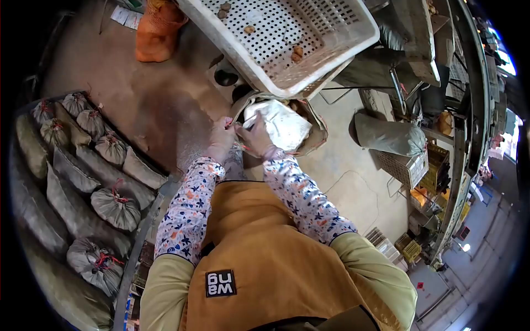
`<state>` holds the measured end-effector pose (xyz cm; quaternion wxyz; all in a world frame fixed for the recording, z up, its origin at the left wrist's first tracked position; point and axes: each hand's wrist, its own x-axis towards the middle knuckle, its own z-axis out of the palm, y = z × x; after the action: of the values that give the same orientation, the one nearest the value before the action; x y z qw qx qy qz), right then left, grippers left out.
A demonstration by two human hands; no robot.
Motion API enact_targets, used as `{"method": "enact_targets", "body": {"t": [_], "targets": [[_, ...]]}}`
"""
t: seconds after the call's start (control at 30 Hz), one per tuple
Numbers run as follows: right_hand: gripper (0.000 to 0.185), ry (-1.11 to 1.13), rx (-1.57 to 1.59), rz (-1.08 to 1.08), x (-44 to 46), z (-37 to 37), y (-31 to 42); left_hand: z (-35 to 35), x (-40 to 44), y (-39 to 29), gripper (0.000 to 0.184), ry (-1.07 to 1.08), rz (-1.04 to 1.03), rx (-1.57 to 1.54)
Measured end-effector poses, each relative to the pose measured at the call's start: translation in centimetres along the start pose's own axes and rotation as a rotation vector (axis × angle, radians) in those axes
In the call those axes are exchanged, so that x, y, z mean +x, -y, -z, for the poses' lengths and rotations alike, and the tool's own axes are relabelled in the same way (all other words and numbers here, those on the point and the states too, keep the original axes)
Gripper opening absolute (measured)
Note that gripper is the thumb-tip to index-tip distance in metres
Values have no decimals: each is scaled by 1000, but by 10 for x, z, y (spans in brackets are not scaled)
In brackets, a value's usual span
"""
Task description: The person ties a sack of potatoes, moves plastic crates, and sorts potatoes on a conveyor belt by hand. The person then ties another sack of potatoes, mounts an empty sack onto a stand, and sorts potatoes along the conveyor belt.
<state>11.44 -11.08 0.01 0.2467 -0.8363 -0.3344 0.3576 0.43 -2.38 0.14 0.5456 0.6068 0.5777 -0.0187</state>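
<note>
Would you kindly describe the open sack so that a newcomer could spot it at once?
Find the big white perforated crate at the top. Just below its lowest corner, by the left hand and right hand, is the open sack. Unlike the tied sacks at left, its mouth gapes around a crumpled white sheet.

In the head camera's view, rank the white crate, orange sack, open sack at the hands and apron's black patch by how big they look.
White crate
Open sack
Orange sack
Black patch
Crate and orange sack are cut off above.
</note>
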Motion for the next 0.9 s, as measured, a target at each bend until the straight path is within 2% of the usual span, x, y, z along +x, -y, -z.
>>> {"method": "enact_targets", "body": {"t": [0.03, 0.1, 0.13, 0.17, 0.23, 0.27, 0.3, 0.37, 0.4, 0.43, 0.5, 0.53, 0.57, 0.63, 0.67, 0.7, 0.73, 0.77, 0.8, 0.83, 0.87, 0.9], "targets": [[81, -13, 169, 127, 58, -12, -13, 7, 57, -7, 32, -21, -99, -57], [63, 342, -16, -128, 31, 58, 42, 19, 28, -1, 28, -41, -96, -1], [50, 102, -245, 63, 27, 57, 47, 29, 17, -8, 26, -27, -36, -54], [48, 87, -489, 46, 25, 68, 54, 23, 21, -13, 26, -29, -35, -70], [59, 206, -813, 273, 32, 54, 44, 10, 22, -17, 26, -7, -65, -191], [62, 354, -830, 216, 36, 41, 28, 11, 23, -13, 25, -83, -132, -121], [64, 336, -931, 358, 39, 28, 5, 24, 22, -7, 25, -96, -122, -95], [67, 515, -879, 347, 44, 50, 16, 41, 18, -4, 22, -182, -151, -137], [74, 427, -815, 386, 42, 38, -1, 46, 11, -10, 18, -140, -98, -318], [79, 524, -984, 289, 47, 23, 5, 51, 6, -22, 18, -141, -89, -308], [71, 597, -876, 275, 38, 32, 33, 51, -6, -53, 15, 37, -18, -502], [69, 628, -778, 293, 42, 38, 32, 57, -19, -83, 13, 197, 171, -519], [61, 591, -747, 339, 40, 60, 42, 51, -24, -86, 13, 201, 160, -514], [59, 371, -412, 402, 52, 85, 5, 39, -31, -83, 18, 223, 26, -593], [50, 424, -494, 11, 65, 128, 26, 35, -34, -77, 18, 181, 26, -606], [42, -270, -360, 214, 43, 137, -24, 32, -35, -76, 18, 179, 20, -606], [33, -621, -744, 178, 51, 149, -49, 29, -36, -76, 17, 181, 67, -686], [32, -268, -454, 306, 56, 139, -99, 25, -39, -77, 16, 185, 118, -763], [30, 150, 8, 295, 61, 129, -149, 22, -42, -80, 16, 183, 116, -759], [29, 481, 321, 145, 65, 119, -197, 20, -42, -84, 15, 181, 144, -812], [29, 484, 325, 163, 65, 135, -161, 19, -40, -88, 14, 173, 169, -867], [26, 619, 671, 189, 50, 154, -127, 19, -40, -90, 14, 156, 167, -866]]}}
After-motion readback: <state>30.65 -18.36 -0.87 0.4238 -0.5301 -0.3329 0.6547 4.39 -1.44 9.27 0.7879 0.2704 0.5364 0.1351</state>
